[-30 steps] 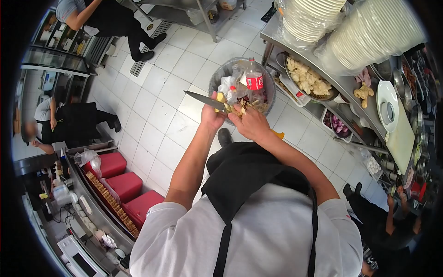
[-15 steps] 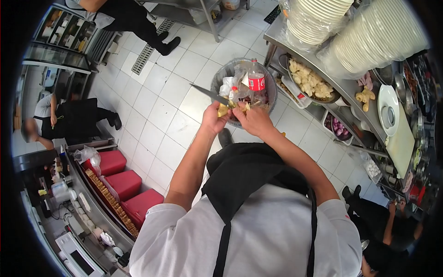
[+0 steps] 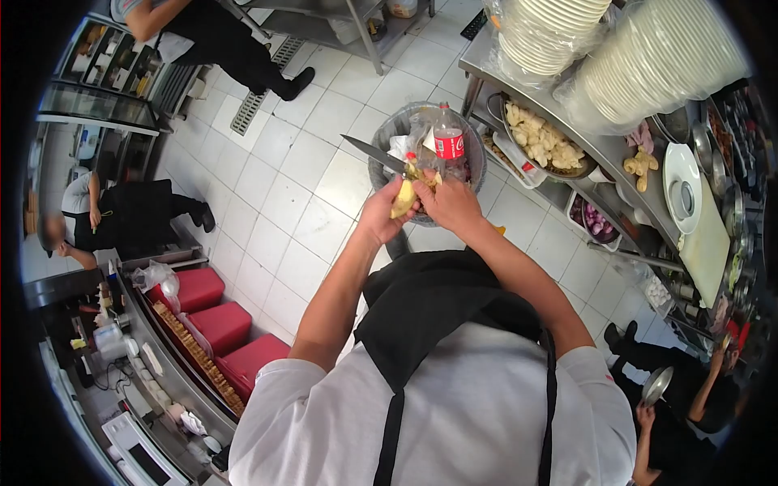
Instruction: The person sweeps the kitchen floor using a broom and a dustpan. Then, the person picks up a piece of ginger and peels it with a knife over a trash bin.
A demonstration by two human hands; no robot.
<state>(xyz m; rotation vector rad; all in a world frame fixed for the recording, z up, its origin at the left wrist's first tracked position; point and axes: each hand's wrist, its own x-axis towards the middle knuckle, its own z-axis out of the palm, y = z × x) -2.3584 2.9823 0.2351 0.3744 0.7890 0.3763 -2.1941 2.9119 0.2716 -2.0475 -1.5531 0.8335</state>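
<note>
My left hand (image 3: 378, 214) is closed around a pale yellow piece of ginger (image 3: 403, 199), with a smooth cut face turned up. My right hand (image 3: 450, 204) grips a knife (image 3: 375, 153); its handle is mostly hidden in my fingers and its long dark blade points up and left. Both hands meet over the near side of a rubbish bin (image 3: 376, 172) lined with a clear bag. In the bin are a plastic bottle (image 3: 448, 139) with a red label, white crumpled waste and scraps.
At right, a metal shelf unit carries wrapped stacked plates (image 3: 551, 36), a pan of peeled ginger pieces (image 3: 541, 144), unpeeled ginger (image 3: 642, 168) and purple onions (image 3: 598, 223). Red bins (image 3: 219, 326) stand lower left. Co-workers stand at upper left, left and lower right.
My left hand has turned the ginger, so more of its pale face shows. The knife has shifted slightly right and down. At lower right, a co-worker's metal bowl has come into fuller view.
</note>
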